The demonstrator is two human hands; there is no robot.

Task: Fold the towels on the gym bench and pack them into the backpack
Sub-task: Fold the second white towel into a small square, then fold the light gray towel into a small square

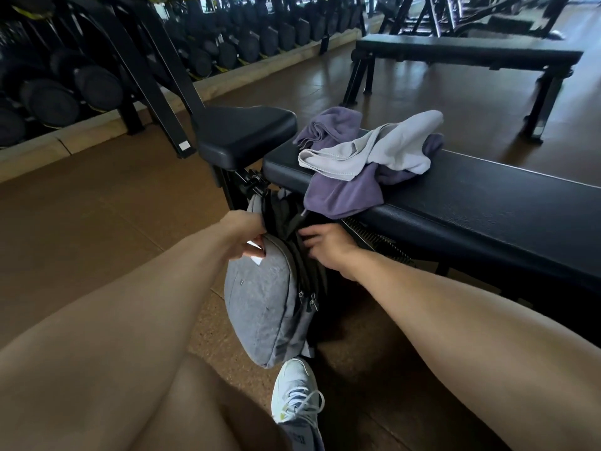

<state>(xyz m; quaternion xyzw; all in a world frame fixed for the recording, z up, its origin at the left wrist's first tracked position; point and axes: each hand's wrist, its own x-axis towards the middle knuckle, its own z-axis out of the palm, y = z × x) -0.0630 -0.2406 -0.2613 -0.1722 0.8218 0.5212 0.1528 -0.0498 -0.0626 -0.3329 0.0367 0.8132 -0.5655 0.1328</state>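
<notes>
A grey backpack (pixel 260 304) stands on the floor against the near side of the black gym bench (pixel 471 203), its top unzipped. My left hand (pixel 245 237) grips the front flap at the opening. My right hand (pixel 325 244) holds the rear edge of the opening, fingers curled into the dark inside. On the bench lie crumpled towels: a light grey towel (pixel 383 151) draped over a purple towel (pixel 344 193) that hangs over the bench edge, and another purple towel (pixel 328 126) bunched behind them.
A padded black seat (pixel 244 131) on a frame stands left of the bench. A second black bench (pixel 461 53) is farther back. Dumbbell racks (pixel 97 83) line the far wall. My white sneaker (pixel 296 392) is on the brown floor below the backpack.
</notes>
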